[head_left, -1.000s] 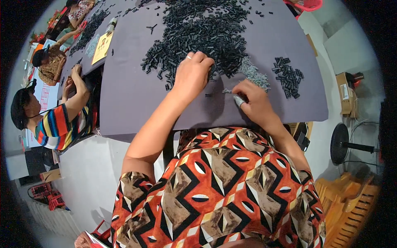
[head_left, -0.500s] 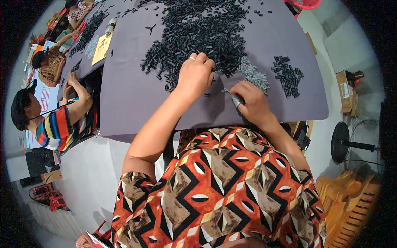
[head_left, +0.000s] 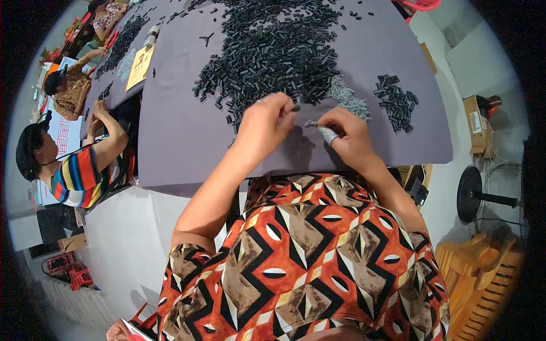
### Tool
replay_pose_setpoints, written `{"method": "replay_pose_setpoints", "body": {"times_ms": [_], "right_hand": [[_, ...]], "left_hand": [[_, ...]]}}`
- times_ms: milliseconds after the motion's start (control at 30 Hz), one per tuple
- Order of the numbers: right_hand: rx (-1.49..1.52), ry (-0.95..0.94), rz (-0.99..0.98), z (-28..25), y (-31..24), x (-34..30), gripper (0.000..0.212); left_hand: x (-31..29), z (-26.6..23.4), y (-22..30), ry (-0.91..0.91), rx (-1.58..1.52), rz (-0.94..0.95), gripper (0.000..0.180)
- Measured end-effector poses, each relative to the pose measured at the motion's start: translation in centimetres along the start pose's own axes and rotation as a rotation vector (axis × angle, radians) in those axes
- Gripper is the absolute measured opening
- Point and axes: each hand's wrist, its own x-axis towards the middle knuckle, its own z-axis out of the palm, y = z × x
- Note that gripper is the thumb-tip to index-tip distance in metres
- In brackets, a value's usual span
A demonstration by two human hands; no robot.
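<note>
The left hand (head_left: 263, 129), fingers curled, has a black tube (head_left: 296, 108) at its fingertips, though an onlooker cannot tell whether it is gripped; the tube's long axis is too small to read. The right hand (head_left: 348, 137), fingers narrowed, pinches a silvery metal piece (head_left: 311, 123) lying between the hands, nearer the right, its long axis running sideways, pointing toward the left hand.

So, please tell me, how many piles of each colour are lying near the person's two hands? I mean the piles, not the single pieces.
Black: 2, the large heap of short tubes and the small pile of short tubes at the right
Silver-grey: 1, the pile of tiny parts between them
Total: 3 piles
</note>
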Motion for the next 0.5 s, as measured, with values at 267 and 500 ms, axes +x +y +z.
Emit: {"method": "replay_pose_setpoints", "body": {"times_ms": [267, 500], "right_hand": [[0.112, -0.048, 0.017, -0.1, -2.8, 1.2, 0.016], [0.209, -0.113, 0.069, 0.4, -2.1, 0.6, 0.015]], "left_hand": [[-3.2, 1.2, 1.8, -0.071, -0.241, -0.126, 0.017], [-4.2, 2.0, 1.0, -0.123, -0.488, -0.317, 0.014]]}}
